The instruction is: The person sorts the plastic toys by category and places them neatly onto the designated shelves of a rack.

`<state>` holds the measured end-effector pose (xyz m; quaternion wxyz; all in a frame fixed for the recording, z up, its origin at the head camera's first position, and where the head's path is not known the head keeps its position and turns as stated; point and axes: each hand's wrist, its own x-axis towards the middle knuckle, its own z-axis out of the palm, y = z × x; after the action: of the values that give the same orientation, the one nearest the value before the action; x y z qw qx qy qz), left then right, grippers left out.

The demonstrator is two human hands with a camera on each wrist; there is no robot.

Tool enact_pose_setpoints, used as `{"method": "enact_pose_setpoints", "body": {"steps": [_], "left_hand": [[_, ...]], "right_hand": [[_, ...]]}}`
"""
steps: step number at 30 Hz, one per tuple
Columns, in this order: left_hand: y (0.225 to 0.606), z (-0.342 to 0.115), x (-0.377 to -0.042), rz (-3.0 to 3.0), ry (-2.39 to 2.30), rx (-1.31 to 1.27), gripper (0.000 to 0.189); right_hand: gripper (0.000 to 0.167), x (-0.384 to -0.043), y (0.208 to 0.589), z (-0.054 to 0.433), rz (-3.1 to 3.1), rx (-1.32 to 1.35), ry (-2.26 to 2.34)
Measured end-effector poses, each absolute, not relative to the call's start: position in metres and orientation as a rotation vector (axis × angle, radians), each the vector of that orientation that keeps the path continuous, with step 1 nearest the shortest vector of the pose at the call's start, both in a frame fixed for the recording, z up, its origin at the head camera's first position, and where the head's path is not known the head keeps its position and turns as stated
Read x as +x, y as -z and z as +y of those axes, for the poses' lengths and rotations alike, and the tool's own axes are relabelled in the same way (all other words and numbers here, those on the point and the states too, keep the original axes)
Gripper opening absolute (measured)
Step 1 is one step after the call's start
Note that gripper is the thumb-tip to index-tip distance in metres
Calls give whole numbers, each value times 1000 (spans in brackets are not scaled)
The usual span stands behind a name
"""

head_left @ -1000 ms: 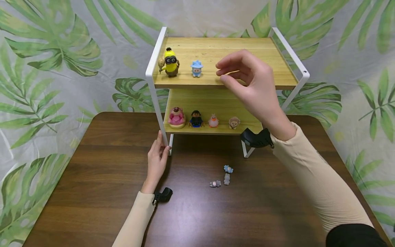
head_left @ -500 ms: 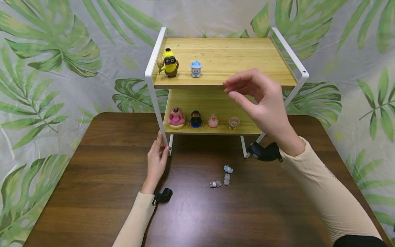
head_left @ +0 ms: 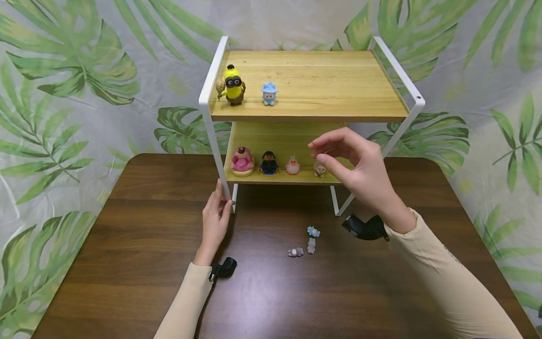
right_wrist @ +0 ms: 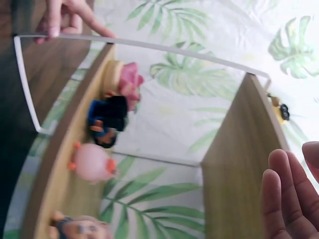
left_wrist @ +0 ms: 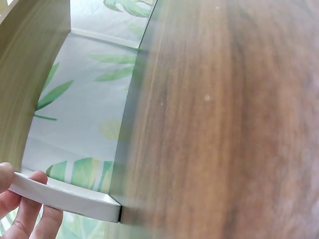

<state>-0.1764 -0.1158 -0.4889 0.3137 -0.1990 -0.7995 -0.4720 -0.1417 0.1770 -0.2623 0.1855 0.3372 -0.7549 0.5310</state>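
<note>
My left hand (head_left: pixel 216 223) holds the white front leg (left_wrist: pixel 65 199) of a two-tier wooden shelf (head_left: pixel 305 117), thumb and fingers on either side of the metal. My right hand (head_left: pixel 355 157) hovers in front of the lower tier, its fingers loosely curved with nothing between them. It overlaps the small beige figurine (head_left: pixel 319 169) in the head view. Left of that one stand a pink chick figurine (head_left: pixel 292 166), a dark-haired figurine in blue (head_left: pixel 268 163) and a pink bear figurine (head_left: pixel 242 162). A yellow minion figurine (head_left: pixel 234 85) and a blue-hatted figurine (head_left: pixel 269 94) stand on the top tier.
On the brown table (head_left: pixel 148 263), in front of the shelf, lie a small blue figurine (head_left: pixel 313 231), a grey figurine (head_left: pixel 311 246) and another grey one with a pink face (head_left: pixel 295 252). A leaf-patterned cloth (head_left: pixel 84 94) hangs behind.
My right hand has come down from the front of the top tier to the level of the lower tier, slightly rightward. The left hand and the figurines have stayed put.
</note>
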Motion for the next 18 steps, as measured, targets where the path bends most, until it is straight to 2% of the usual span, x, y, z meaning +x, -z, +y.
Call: {"method": "enact_pose_setpoints", "body": {"steps": [18], "left_hand": [[492,-117,-179,-2104,1250,-526,90]], "right_hand": [[24,-137,315,185,-2222,932,-1561]]}}
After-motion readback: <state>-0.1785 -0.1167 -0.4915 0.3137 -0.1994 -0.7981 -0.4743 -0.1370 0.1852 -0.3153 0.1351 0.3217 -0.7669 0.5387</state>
